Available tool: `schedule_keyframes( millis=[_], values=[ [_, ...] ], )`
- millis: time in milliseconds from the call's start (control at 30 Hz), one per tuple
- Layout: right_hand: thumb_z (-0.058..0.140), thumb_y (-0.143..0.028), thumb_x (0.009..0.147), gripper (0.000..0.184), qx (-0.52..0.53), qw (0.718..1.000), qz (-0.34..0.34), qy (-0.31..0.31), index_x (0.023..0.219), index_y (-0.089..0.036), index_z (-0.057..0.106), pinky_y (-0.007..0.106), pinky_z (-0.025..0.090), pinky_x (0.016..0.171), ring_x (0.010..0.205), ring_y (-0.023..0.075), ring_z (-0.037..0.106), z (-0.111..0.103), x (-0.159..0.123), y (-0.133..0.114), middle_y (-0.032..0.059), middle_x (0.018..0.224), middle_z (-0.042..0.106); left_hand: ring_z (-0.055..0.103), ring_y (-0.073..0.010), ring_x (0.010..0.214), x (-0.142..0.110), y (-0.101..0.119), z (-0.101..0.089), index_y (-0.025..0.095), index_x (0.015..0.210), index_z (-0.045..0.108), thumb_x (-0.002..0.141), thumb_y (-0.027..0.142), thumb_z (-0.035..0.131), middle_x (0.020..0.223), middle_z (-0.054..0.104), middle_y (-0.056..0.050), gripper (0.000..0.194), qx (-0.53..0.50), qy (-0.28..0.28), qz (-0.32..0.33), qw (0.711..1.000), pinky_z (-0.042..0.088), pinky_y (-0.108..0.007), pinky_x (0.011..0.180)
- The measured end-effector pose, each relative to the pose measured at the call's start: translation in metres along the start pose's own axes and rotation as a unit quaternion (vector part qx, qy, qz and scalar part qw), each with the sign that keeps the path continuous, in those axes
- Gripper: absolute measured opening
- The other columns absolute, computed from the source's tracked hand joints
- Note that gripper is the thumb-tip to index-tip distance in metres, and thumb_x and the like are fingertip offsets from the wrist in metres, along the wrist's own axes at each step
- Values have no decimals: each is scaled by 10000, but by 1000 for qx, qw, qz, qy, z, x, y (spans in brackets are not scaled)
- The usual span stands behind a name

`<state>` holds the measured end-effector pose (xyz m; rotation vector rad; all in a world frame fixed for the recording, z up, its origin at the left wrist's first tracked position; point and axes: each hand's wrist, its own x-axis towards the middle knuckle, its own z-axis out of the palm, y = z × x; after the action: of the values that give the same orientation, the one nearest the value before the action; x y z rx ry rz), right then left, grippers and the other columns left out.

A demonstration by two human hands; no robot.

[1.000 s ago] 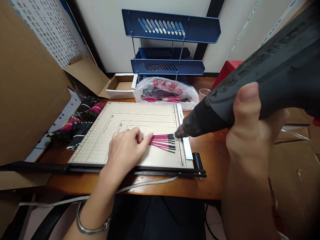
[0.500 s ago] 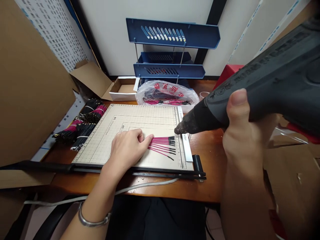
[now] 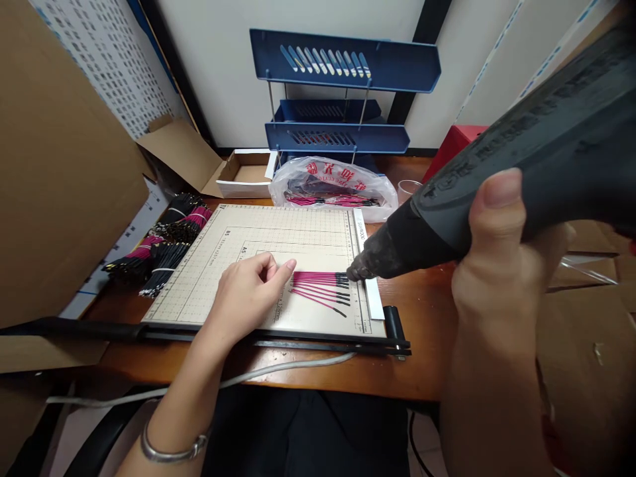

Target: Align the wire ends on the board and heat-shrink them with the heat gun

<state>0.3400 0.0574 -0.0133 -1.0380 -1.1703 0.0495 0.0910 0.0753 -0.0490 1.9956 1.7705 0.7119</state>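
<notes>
My right hand (image 3: 501, 265) is closed round the grip of a dark heat gun (image 3: 501, 172). Its scorched nozzle (image 3: 362, 265) points left at the black-tipped ends of several pink wires (image 3: 320, 288). These wires lie fanned on a beige gridded cutting board (image 3: 278, 238). My left hand (image 3: 248, 295) rests on the board with curled fingers, and its fingertips press on the left ends of the wires.
Bundles of pink and black wires (image 3: 159, 248) lie left of the board. Behind it sit a plastic bag of wires (image 3: 332, 185), a small open box (image 3: 243, 173) and a blue tiered tray rack (image 3: 342, 93). Cardboard (image 3: 59, 165) stands at left. A grey cable (image 3: 278, 371) runs along the desk's front edge.
My left hand has slid a little to the left and more wire length shows. The lowest wire has splayed outward. The heat gun nozzle has stayed near the black tips, with small shifts.
</notes>
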Motion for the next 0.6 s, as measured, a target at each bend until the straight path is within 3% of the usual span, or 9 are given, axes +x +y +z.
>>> schedule_keyframes(
  millis=[100,267,433,533,600],
  values=[
    [626,-615,893,459,-8,1000,17,13,1147,-250,737,564,473,1141,1197,275,667,1,2,-5,1,1110,713,406,-138,539,0,-3,0,212,584,388,904,548,544,516,425,42,489,-22,-5,-1,1000,289,-283,577],
    [623,-602,903,504,-32,999,-12,-1,1323,-324,650,521,369,1242,1340,239,569,-2,2,-9,-40,1251,654,396,-132,544,1,-3,2,208,590,402,918,531,547,524,419,43,482,-28,-5,3,1000,280,-282,569],
    [647,-640,869,428,-15,998,60,-31,1090,-289,753,428,468,1182,1237,223,650,-7,1,-28,-59,1136,726,414,-121,556,-6,-8,-2,206,648,453,914,513,609,562,464,49,436,-83,-24,29,996,306,-267,567],
    [650,-620,876,383,-19,996,63,-58,1135,-353,740,437,461,1196,1286,219,624,-8,1,-36,-99,1168,722,416,-114,564,-11,-11,-6,204,680,483,918,505,631,586,479,53,411,-114,-48,42,991,322,-258,567],
    [668,-622,858,416,-7,995,76,-60,1145,-330,742,458,467,1199,1280,237,630,-8,0,-37,-81,1186,722,400,-108,558,-13,-12,-7,204,667,458,914,489,647,579,457,57,422,-114,-52,48,991,316,-255,562]
  ],
)
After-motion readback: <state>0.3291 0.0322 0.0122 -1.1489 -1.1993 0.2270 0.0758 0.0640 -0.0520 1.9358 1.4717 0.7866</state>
